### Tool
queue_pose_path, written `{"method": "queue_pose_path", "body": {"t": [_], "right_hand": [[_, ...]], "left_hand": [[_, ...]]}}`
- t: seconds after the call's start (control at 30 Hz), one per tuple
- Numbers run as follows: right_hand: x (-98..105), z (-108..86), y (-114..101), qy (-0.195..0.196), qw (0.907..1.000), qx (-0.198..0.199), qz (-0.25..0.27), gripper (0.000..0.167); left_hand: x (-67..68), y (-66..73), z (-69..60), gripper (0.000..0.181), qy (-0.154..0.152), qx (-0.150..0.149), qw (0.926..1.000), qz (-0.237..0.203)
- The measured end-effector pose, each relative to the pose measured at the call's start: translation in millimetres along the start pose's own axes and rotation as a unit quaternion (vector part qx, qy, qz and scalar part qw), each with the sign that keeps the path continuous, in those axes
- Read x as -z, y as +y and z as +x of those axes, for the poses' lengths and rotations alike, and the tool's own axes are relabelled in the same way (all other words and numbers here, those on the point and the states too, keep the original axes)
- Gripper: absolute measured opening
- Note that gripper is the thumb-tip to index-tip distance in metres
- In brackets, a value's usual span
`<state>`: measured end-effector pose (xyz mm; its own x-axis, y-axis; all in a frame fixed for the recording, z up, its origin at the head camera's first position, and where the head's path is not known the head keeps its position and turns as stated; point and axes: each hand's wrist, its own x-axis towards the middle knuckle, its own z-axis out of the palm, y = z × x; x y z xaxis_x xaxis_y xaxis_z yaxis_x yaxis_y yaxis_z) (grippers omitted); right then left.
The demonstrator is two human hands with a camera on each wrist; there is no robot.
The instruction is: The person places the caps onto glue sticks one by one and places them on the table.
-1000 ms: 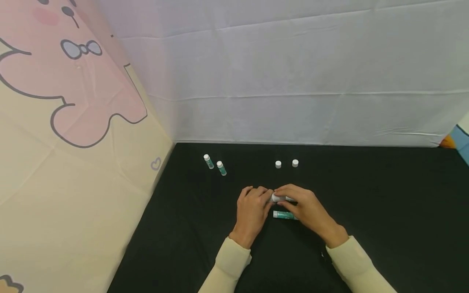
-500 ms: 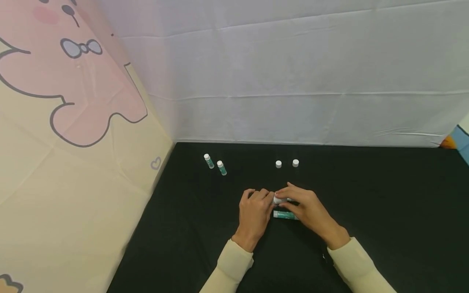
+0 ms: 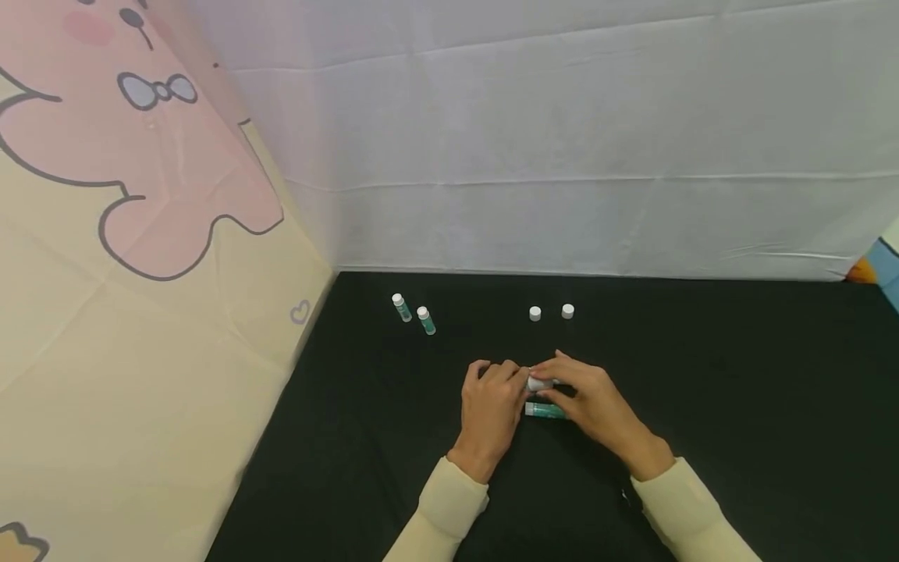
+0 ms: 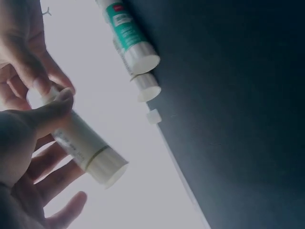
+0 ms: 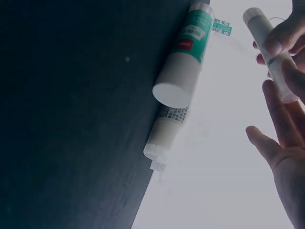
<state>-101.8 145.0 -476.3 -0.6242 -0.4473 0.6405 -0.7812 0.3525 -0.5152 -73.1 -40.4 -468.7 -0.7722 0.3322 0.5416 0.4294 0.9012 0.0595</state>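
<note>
In the head view my left hand (image 3: 492, 402) and right hand (image 3: 593, 398) meet over the middle of the black table. Between them is a glue stick (image 3: 539, 384) with a white, lightly printed barrel, held at both ends by bent fingers and thumbs. The left wrist view shows the glue stick's white end (image 4: 107, 167) sticking out past the fingers. Just below the hands lies a green-labelled glue stick (image 3: 545, 410), its right end hidden by the right hand. Behind it in the right wrist view lies another white-ended glue stick (image 5: 162, 136).
Two small white caps (image 3: 535, 313) (image 3: 567, 311) stand beyond the hands. Farther left, two white-capped green glue sticks (image 3: 402, 307) (image 3: 426, 321) lie side by side. A white cloth (image 3: 492, 156) hangs behind the table (image 3: 737, 390), and a cartoon-printed cloth (image 3: 161, 328) hangs at left.
Both hands have shifted slightly to the right with the held glue stick, and the fingers have changed position a little. The caps and the lying glue sticks stay in place.
</note>
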Motion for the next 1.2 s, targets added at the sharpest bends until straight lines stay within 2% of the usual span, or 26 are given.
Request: {"method": "queue_pose_path", "body": {"t": [0.23,0.4,0.73,0.9,1.2], "right_hand": [[6.8,-2.0,2.2,-0.036,0.9990,-0.003,-0.027,0.050],[14.6,-3.4,2.5,-0.048,0.9983,-0.017,-0.027,0.053],[25.4,-6.1,8.2,-0.011,0.9977,-0.045,-0.049,0.040],[28.5,-6.4,13.6,0.005,0.9970,-0.049,-0.059,0.043],[32.3,-5.4,21.9,0.009,0.9958,-0.054,-0.073,0.041]], "left_hand": [[4.4,4.1,0.9,0.027,-0.040,0.016,0.9991,-0.007],[5.1,8.3,0.6,0.026,-0.048,0.003,0.9988,0.003],[8.9,23.3,-0.8,0.029,-0.071,-0.033,0.9964,0.032],[8.9,30.8,-3.8,0.028,-0.077,-0.047,0.9951,0.040],[9.2,43.7,-6.6,0.030,-0.120,-0.065,0.9891,0.057]]}}
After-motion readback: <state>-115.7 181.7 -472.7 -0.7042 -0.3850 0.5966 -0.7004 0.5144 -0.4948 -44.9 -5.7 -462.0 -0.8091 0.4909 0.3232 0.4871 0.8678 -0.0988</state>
